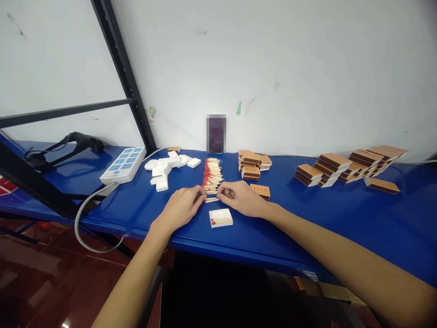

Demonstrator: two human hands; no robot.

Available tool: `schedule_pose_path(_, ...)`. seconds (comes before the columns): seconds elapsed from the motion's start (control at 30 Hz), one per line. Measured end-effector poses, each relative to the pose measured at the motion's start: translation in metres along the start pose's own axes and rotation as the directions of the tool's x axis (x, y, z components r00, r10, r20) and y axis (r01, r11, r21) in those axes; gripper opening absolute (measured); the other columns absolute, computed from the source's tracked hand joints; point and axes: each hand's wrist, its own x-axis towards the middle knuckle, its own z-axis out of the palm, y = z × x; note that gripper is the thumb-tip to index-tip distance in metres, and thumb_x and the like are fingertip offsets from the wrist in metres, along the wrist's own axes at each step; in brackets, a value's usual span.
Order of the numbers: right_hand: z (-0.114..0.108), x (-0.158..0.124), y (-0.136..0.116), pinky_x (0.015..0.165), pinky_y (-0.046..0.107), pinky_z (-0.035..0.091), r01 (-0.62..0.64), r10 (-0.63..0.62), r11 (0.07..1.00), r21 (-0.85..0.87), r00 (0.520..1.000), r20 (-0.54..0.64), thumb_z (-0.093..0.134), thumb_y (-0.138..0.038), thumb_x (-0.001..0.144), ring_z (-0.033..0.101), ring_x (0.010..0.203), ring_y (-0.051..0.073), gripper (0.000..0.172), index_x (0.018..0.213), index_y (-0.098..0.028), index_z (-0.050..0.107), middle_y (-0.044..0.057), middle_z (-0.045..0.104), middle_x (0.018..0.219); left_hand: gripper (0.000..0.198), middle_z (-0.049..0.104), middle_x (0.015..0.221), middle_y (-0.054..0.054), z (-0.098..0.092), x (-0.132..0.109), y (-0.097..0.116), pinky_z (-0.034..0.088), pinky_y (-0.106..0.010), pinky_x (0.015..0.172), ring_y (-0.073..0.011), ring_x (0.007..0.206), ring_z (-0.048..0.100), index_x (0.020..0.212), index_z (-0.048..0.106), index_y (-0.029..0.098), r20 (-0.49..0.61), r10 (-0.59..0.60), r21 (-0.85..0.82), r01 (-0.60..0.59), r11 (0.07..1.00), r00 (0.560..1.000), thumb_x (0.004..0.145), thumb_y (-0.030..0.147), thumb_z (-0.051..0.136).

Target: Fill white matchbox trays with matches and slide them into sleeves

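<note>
A pile of red-tipped matches [212,175] lies on the blue table [341,218]. My left hand [182,207] and my right hand [241,198] rest at the pile's near end, fingers curled and pinching a few matches [211,199] between them. Just in front of my hands sits an open white matchbox tray [221,217] with a few matches inside. A brown matchbox sleeve [261,190] lies right beside my right hand.
Empty white trays [167,168] lie left of the pile, next to a white power strip [123,165] with its cable hanging over the edge. Stacks of brown matchboxes [252,164] and a longer row [348,168] stand to the right. A black metal frame [119,68] rises at left.
</note>
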Motion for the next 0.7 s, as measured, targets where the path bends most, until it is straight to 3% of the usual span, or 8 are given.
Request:
schedule_pose_path(0.13, -0.0008, 0.0002, -0.0015, 0.056, 0.022, 0.031, 0.006, -0.006, 1.0, -0.022, 1.0, -0.01, 0.053, -0.018, 0.087, 0.039, 0.05, 0.008, 0.017, 0.09, -0.016, 0.069, -0.006, 0.045, 0.054, 0.024, 0.069, 0.091, -0.003, 0.0009, -0.0002, -0.0009, 0.042, -0.029, 0.067, -0.0206, 0.079, 0.064, 0.109, 0.057, 0.021, -0.015, 0.009, 0.016, -0.009, 1.0, 1.0, 0.098, 0.031, 0.038)
schedule_pose_path(0.27, -0.0008, 0.0009, -0.0025, 0.058, 0.023, 0.033, 0.006, -0.006, 0.999, -0.048, 1.0, -0.002, 0.052, -0.017, 0.088, 0.045, 0.054, 0.009, 0.023, 0.096, -0.015, 0.073, -0.002, 0.055, 0.059, 0.026, 0.07, 0.099, -0.005, 0.0005, -0.0002, -0.0014, 0.045, -0.03, 0.071, -0.0223, 0.085, 0.065, 0.114, 0.057, 0.021, -0.012, 0.021, 0.013, -0.02, 1.0, 1.0, 0.098, 0.03, 0.038)
schedule_pose_path(0.7, -0.0004, 0.0015, -0.0021, 0.059, 0.023, 0.033, 0.029, -0.028, 0.996, -0.082, 1.0, 0.012, 0.054, -0.015, 0.086, 0.047, 0.055, 0.009, 0.022, 0.095, -0.016, 0.074, -0.001, 0.057, 0.062, 0.025, 0.07, 0.097, -0.005, 0.0006, 0.0007, -0.0019, 0.046, -0.03, 0.073, -0.0217, 0.085, 0.066, 0.108, 0.061, 0.021, -0.014, 0.038, 0.004, -0.038, 0.999, 0.999, 0.098, 0.027, 0.039)
